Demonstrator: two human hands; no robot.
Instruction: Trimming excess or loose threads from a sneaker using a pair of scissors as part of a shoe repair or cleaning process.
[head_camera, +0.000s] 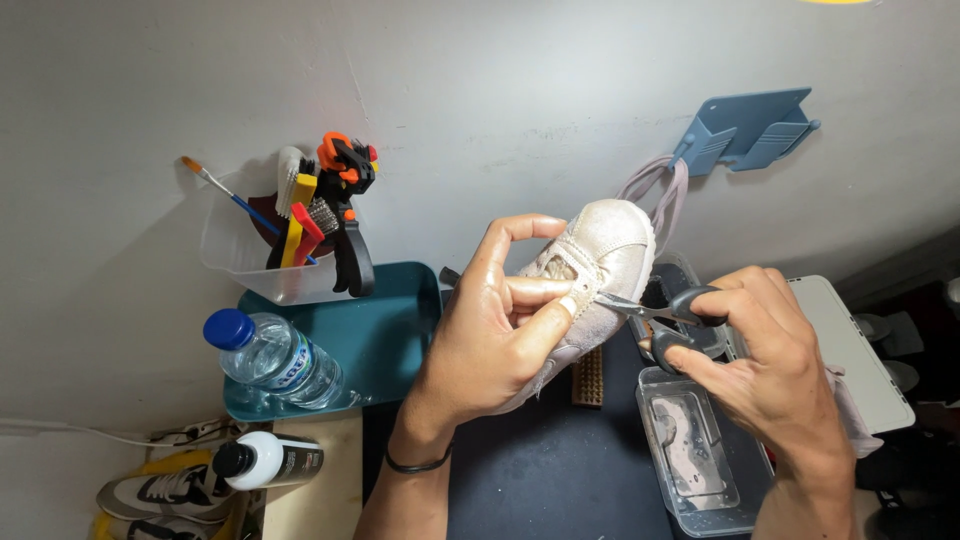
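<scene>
My left hand (500, 330) grips a pale pink shoe (610, 250), held up with its toe pointing away and its eyelet side under my thumb and fingers. My right hand (770, 360) holds small grey-handled scissors (665, 312), fingers through the loops. The blade tips touch the shoe's side edge, right beside my left index fingertip. Pale laces (660, 185) hang behind the shoe from a blue wall holder (745, 128).
A clear tub (690, 460) of murky water sits below my right hand. A wooden brush (588, 378) lies on the dark mat. A teal tray (385, 320) holds a water bottle (275, 358); a clear tool bin (240, 250) with brushes and clamps stands behind. A white bottle (270, 460) and sneakers (160, 495) lie lower left.
</scene>
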